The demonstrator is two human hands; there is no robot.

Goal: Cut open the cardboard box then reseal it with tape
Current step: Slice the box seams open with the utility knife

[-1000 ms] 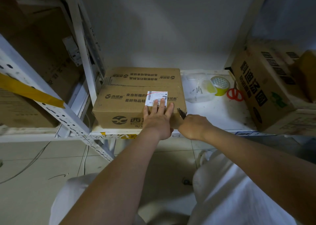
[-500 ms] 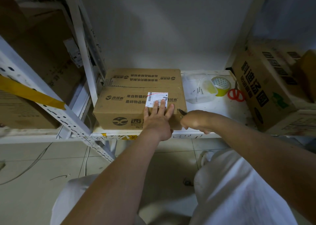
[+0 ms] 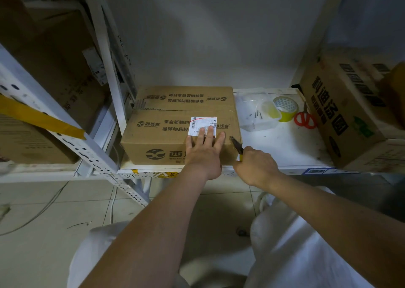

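A brown cardboard box (image 3: pixel 166 114) with printed text and a white label lies on the white shelf (image 3: pixel 282 149). My left hand (image 3: pixel 205 150) presses flat on the box's near right top, fingers spread over the label. My right hand (image 3: pixel 255 167) grips a utility knife (image 3: pixel 237 146) with a yellow handle; the dark blade points up at the box's near right corner. A roll of tape (image 3: pixel 285 108) with a yellow-green rim sits at the back right of the shelf.
A clear plastic tub (image 3: pixel 255 112) with a few screws stands beside the tape. Red-handled scissors (image 3: pixel 305 119) lie by a large printed carton (image 3: pixel 341 112) at the right. White perforated shelf uprights (image 3: pixel 72 143) and more cartons stand at the left. Tiled floor lies below.
My right hand has shifted slightly back toward me along the box's right corner with the knife. The left hand stays pressed on the box top.
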